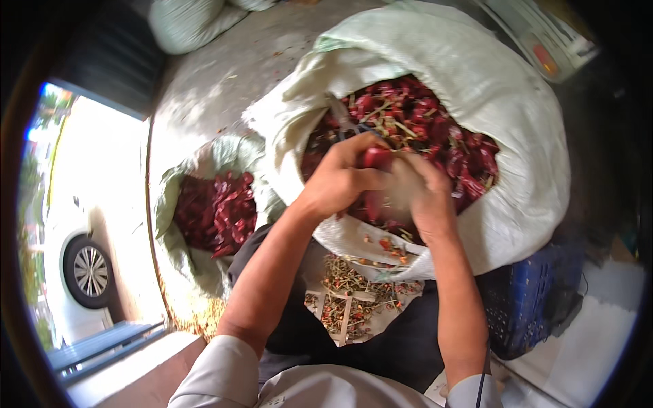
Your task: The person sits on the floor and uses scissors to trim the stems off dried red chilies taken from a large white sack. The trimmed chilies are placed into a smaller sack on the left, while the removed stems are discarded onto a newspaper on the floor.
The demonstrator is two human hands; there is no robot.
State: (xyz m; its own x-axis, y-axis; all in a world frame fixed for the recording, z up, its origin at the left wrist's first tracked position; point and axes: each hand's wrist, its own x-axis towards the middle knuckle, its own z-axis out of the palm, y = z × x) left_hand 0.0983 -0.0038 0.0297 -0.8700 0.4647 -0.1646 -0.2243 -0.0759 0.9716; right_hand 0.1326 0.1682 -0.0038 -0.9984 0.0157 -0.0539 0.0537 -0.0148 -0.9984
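My left hand (pixel 343 173) is closed over the mouth of a large white woven sack (pixel 517 204), with a dried red chili (pixel 376 158) between thumb and fingers. Beside its knuckles is a grey blade-like tool (pixel 339 113) with a dark part, perhaps scissors; whether the hand grips it I cannot tell. My right hand (pixel 425 197) meets the left near that chili, its fingers smeared by motion. Under both hands the sack holds many dried red chilies (pixel 425 112) mixed with pale stems.
To the left stands a smaller greenish sack (pixel 163 207) of dried red chilies (pixel 221 207). Stems and red bits (pixel 357 296) lie between my legs. A blue plastic crate (pixel 527 299) sits at the right, a stuffed white sack (pixel 183 26) at the far left. Outside, a white car (pixel 68 272) is parked.
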